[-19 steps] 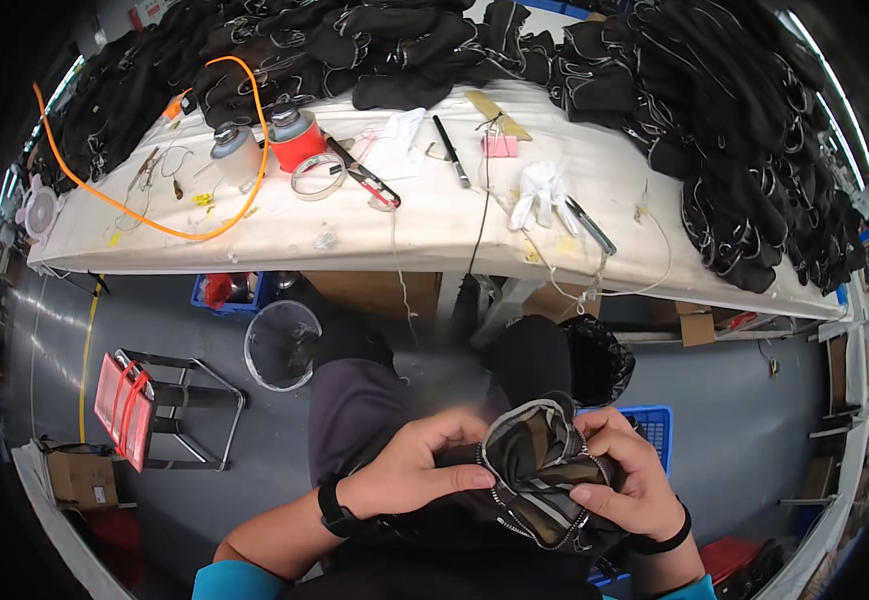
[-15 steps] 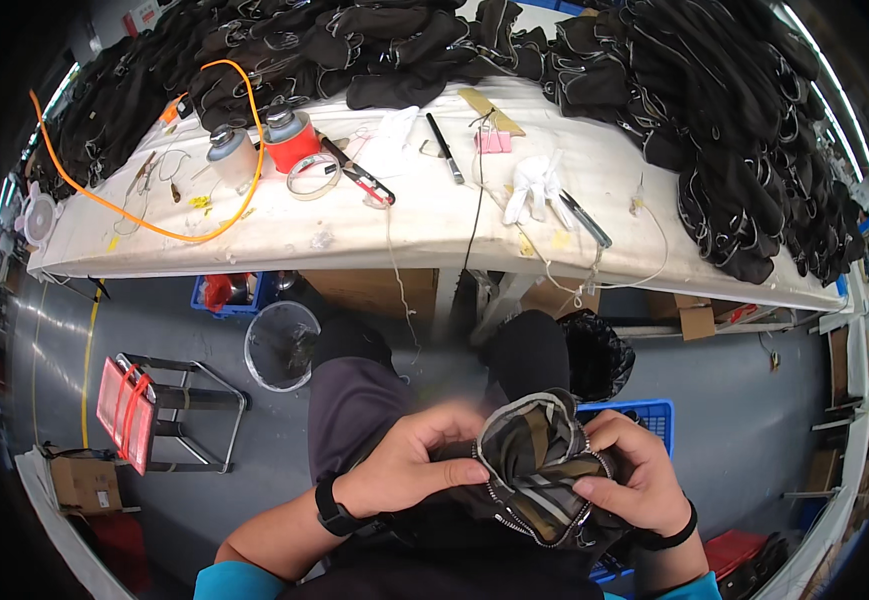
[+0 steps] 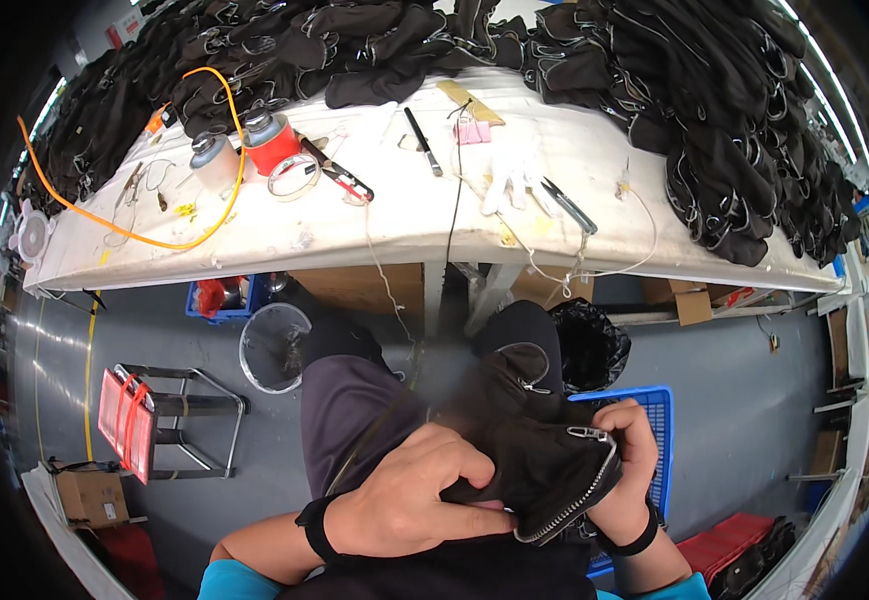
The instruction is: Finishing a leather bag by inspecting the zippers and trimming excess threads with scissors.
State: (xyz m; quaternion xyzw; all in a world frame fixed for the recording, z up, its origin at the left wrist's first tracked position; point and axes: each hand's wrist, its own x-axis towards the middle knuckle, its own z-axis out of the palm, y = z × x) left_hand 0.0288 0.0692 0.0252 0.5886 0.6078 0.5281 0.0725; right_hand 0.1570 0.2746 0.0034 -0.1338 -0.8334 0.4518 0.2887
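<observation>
While both hands (image 3: 404,500) (image 3: 628,475) hold zippered black cloth (image 3: 544,455), blue bin (image 3: 220,316), red item (image 3: 210,295) inside

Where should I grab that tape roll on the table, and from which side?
Probably pinch the near rim of the tape roll, coming from the table's front edge: its open ring likely admits a fingertip, while the red container stands behind and the red-and-black tool lies to its right.
</observation>
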